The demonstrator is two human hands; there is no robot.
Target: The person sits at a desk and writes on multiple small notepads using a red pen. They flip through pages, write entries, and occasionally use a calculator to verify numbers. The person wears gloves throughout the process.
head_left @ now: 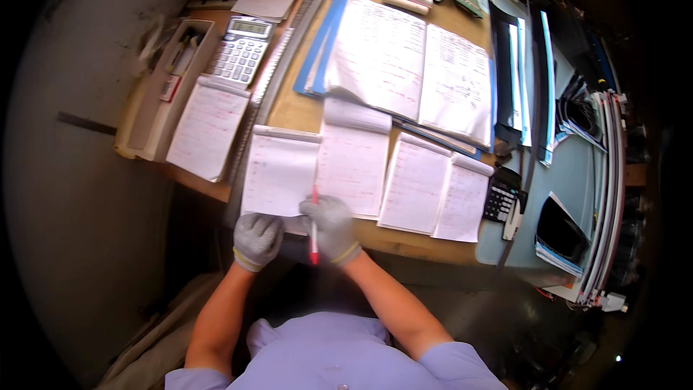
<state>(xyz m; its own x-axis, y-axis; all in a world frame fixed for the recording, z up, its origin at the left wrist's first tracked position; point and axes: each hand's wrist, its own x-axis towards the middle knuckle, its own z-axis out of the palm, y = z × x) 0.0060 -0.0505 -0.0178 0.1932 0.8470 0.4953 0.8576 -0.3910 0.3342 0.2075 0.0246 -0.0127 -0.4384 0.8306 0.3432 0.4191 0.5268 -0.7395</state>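
My right hand, in a grey knit glove, is closed round a red and white pen that stands nearly upright in its fingers. It rests at the lower right corner of a notepad with a folded-back top. My left hand, gloved the same way, lies at that pad's lower edge with its fingers curled in. Whatever its fingertips may grip is hidden. To the right of this pad, a second written pad lies close alongside. Two more pads, a wider one and a narrower one, follow farther right.
Behind the pads an open ledger lies on blue folders. At left are a calculator, another pad and a long box. A black calculator sits at right. A metal ruler strip crosses the desk.
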